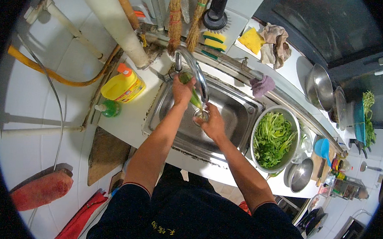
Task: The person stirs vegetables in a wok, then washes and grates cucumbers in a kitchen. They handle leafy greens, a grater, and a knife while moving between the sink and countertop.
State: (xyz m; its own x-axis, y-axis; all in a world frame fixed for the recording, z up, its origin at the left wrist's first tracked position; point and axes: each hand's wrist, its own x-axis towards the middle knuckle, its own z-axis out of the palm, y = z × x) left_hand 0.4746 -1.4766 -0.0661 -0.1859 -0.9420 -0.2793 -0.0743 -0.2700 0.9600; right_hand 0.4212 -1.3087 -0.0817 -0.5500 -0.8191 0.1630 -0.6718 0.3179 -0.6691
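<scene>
Over the metal sink (237, 106), my left hand (182, 92) is closed around a long green vegetable stalk (196, 99), just under the chrome faucet (205, 79). The stalk slants down toward my right hand (213, 124), whose fingers curl at its lower end. A small round shape, perhaps the drain, shows beside those fingers. What exactly the right fingertips grip is partly hidden. To the right of the sink stands a large metal bowl (254, 145) filled with leafy greens (273, 139).
A yellow jug (123, 85) and a green bottle (109, 108) stand left of the sink. Behind it are sponges (214, 40), straw brushes (174, 23) and a purple cloth (262, 85). Further right are an empty metal bowl (301, 175) and a blue ladle (323, 148).
</scene>
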